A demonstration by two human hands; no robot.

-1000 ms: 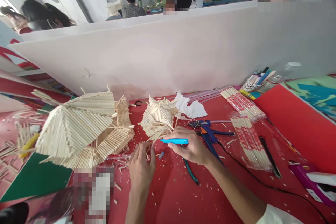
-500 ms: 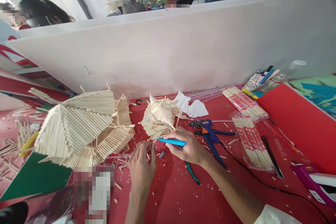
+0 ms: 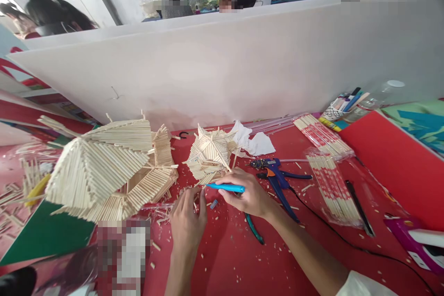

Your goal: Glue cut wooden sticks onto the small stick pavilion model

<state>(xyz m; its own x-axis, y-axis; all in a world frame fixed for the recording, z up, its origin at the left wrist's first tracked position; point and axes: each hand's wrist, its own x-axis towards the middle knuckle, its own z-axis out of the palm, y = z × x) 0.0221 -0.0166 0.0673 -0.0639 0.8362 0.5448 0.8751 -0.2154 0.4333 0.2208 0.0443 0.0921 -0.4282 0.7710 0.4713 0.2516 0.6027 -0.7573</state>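
Observation:
My right hand is closed around a blue pen, its tip pointing left. My left hand rests on the red table just left of the pen tip. Its fingers are curled down, and what they pinch is largely hidden. Just beyond both hands stands a small tiered roof model of wooden sticks. A larger stick-built roof model stands to the left. Near my right hand lie a blue glue gun and green-handled pliers, partly covered by the hand.
Wrapped stick bundles, a black cutter and a red board lie at right. White tissue sits beyond the glue gun. A pen cup stands by a white partition. People sit behind it. Stick scraps litter the table.
The blue pen has shifted very slightly to the left with my right hand. My left hand and the models have stayed where they were.

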